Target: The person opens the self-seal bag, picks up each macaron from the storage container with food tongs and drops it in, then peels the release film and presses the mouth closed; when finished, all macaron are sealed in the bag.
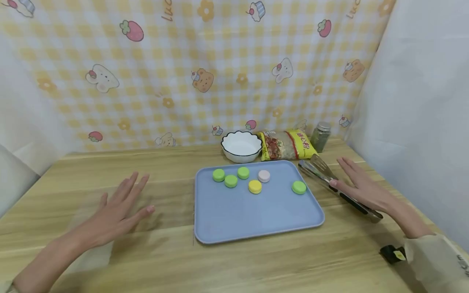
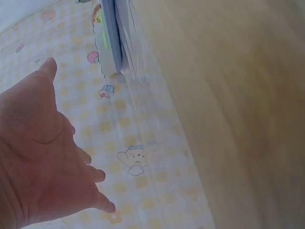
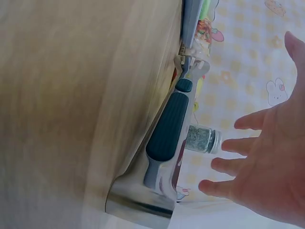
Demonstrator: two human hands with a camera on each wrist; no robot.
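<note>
1. The tongs (image 1: 351, 202) lie slantwise on the wooden tabletop (image 1: 220, 264), heads just beside the far right corner of the tray (image 1: 253, 219).
2. Above their handles, and apart from them, is the right hand (image 1: 368, 191), fingers extended and parted, grasping nothing.
3. The tray's discs sit toward its far edge: three green discs (image 1: 231, 181), a yellow disc (image 1: 255, 186) and a pale disc (image 1: 264, 176), with another green disc (image 1: 299, 187) near the right edge. Its near half offers open room.
4. Left of it, the left hand (image 1: 119, 207) is raised, fingers spread wide, holding nothing; open wood separates its thumb from the tray's left edge.
5. Beyond the far edge, room is tight: bowl (image 1: 242, 152), packet (image 1: 286, 145) and jar (image 1: 320, 137) stand before the checked cloth (image 1: 146, 61).
</note>
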